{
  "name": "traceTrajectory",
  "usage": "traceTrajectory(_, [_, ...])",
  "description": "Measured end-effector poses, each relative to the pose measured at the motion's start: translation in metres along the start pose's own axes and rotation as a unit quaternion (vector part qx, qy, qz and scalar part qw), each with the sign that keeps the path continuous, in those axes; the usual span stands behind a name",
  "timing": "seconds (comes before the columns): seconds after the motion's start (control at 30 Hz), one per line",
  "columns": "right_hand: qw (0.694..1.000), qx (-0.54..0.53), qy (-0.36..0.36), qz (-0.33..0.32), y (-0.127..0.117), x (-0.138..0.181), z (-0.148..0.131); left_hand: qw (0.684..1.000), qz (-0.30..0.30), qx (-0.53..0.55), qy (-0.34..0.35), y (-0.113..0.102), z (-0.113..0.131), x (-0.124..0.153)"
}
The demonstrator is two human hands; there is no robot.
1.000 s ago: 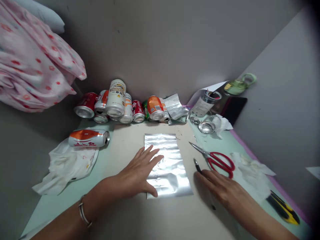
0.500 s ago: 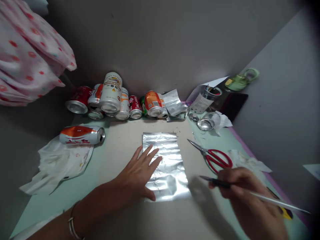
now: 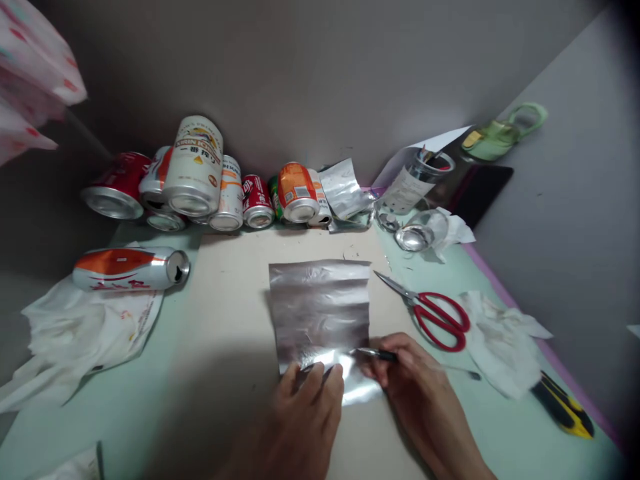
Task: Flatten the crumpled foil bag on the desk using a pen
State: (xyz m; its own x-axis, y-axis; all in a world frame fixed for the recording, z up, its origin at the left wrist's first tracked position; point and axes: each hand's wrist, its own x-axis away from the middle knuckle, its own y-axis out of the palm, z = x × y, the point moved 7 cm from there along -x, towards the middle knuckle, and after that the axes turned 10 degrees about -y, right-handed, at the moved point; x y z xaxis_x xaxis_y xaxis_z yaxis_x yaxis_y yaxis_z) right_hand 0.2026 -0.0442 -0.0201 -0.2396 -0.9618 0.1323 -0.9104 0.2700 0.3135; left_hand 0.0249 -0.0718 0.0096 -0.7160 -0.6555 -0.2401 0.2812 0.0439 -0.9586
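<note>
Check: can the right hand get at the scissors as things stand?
Probably yes: the scissors lie uncovered just beyond the right hand, nothing between them, but that hand holds a thin tool.

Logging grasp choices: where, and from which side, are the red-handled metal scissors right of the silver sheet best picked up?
Probably by the loop handles of the red-handled metal scissors, from the near right: they lie flat, blades pointing back-left toward the crinkled silver sheet, handles nearest the right hand, which holds a thin dark tool.
</note>
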Motion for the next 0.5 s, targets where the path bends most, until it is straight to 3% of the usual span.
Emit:
traceTrajectory(0.1, [0.991, 0.106, -0.076, 0.021, -0.009, 0.005, -0.011, 1.000, -0.015, -0.019, 0.005, 0.006, 0.001, 0.000])
traceTrajectory(0.23, [0.965, 0.231, -0.118, -0.041, -0.001, 0.014, -0.014, 1.000, -0.012, -0.023, 0.009, 0.011, 0.005, 0.003])
traceTrajectory(0.33, [0.953, 0.258, -0.147, -0.066, 0.006, 0.018, -0.012, 0.999, -0.038, -0.003, 0.002, 0.017, 0.008, 0.005])
traceTrajectory(0.5, [0.945, 0.274, -0.153, -0.098, 0.009, 0.022, -0.006, 0.999, -0.004, -0.042, 0.014, 0.015, 0.012, 0.005])
